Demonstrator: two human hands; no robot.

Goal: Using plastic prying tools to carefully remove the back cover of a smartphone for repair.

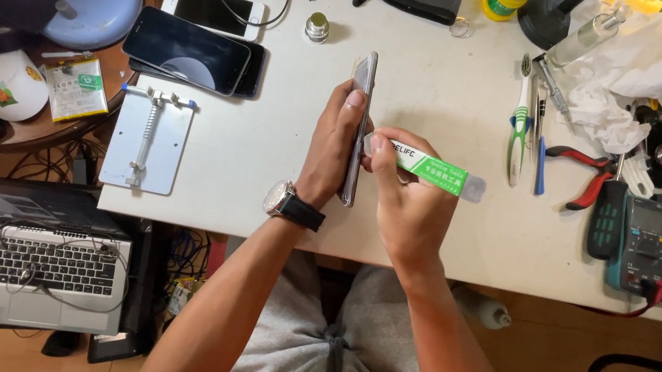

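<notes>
A: Where's the phone [358,127]?

B: On edge above the counter [269,146], long axis 12 to 6, clamped in the left hand [334,146].

A: Right hand [410,207]?

B: Gripping a green pry tool [424,167], touching the phone from 3 o'clock.

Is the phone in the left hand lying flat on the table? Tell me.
No, the left hand holds the phone up on edge above the table.

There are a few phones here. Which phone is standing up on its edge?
The grey phone gripped in the left hand stands on edge. The white phone and the black phone at the table's far left lie flat, screens up.
</notes>
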